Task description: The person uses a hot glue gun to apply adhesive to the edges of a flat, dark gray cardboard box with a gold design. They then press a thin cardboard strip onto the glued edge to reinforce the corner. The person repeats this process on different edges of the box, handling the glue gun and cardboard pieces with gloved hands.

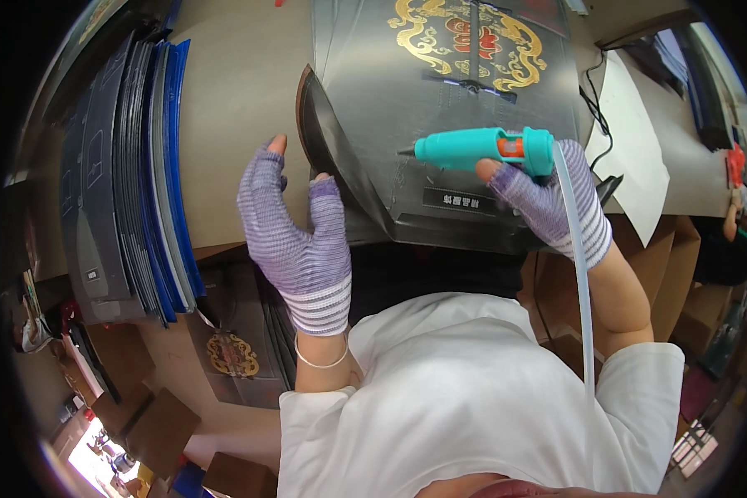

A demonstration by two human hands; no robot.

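My right hand (548, 199), in a purple glove with white stripes and bare fingertips, grips a teal glue gun (461, 149) with an orange part in its side. The nozzle points left, above a dark grey garment bag (373, 100) printed with a gold and red design. A long translucent glue stick (581, 290) trails from the gun's rear over my white shirt. My left hand (299, 224), gloved alike, holds nothing. Its thumb and fingers are apart, just left of the bag's raised, curling side flap (332, 137).
At the left stands a stack of dark grey and blue folded bags (141, 183). White paper (631, 141) and a black cable (593, 104) lie to the right. Cardboard boxes (158, 427) sit below the table (232, 83). Another person's arm (732, 217) shows at the far right.
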